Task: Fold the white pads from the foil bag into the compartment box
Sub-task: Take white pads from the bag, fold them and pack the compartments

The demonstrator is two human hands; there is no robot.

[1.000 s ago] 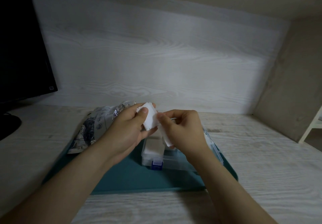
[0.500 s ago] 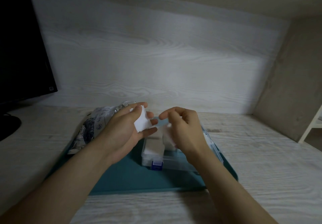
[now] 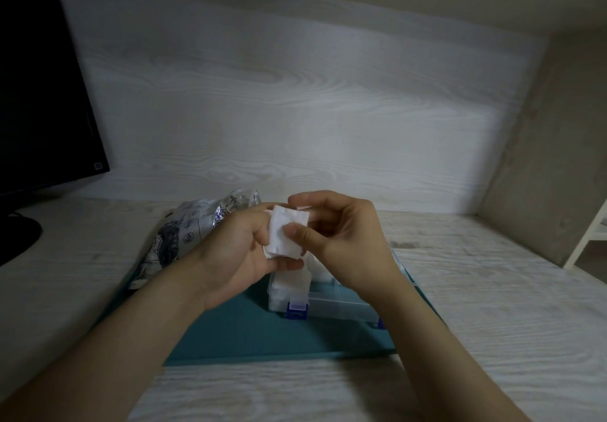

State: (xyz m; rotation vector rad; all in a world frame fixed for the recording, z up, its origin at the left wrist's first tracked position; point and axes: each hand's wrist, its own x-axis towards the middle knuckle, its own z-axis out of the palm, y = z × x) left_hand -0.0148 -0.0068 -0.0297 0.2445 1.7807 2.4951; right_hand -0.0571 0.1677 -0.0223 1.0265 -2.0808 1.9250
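- The left hand [image 3: 239, 251] and right hand [image 3: 341, 234] both pinch one small white square pad [image 3: 285, 236], fingers [image 3: 297, 236] curled on it, above the clear plastic compartment box [image 3: 328, 303] on the teal mat [image 3: 246, 333].
- Its fold looks unfinished; the box's near-left compartment already holds a stored white pad [image 3: 290, 278].
- The crumpled silver foil bag [image 3: 184, 237] lies just left, its contents hidden.

One head-worn wide-angle camera looked forward and down, close behind the left hand [image 3: 235, 255] and right hand [image 3: 346, 241], facing a pale wood-grain wall [image 3: 295, 109].
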